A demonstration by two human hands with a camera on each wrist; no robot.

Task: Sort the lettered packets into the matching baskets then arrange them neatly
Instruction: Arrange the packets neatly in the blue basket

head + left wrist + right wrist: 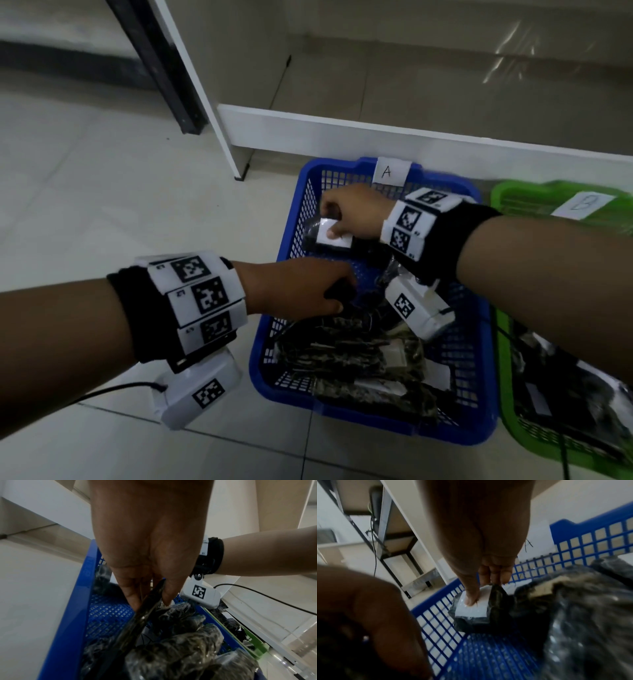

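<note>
A blue basket [274, 346] with a paper tag marked A [388, 171] sits on the floor and holds several dark clear-wrapped packets [349, 346]. My right hand [346, 214] pinches a dark packet with a white label [334, 236] at the basket's far left corner; the thumb presses on the label [471, 608]. My left hand [308, 291] reaches over the basket's left rim and pinches the edge of a thin dark packet [137, 620] between thumb and fingers. A green basket [507, 363] tagged B [584, 205] stands to the right with more packets.
A white shelf unit's base board [376, 140] runs just behind the baskets. A dark metal rack leg [164, 68] stands further left. Cables trail from both wrist cameras. Pale tiled floor [102, 205] lies left of the blue basket.
</note>
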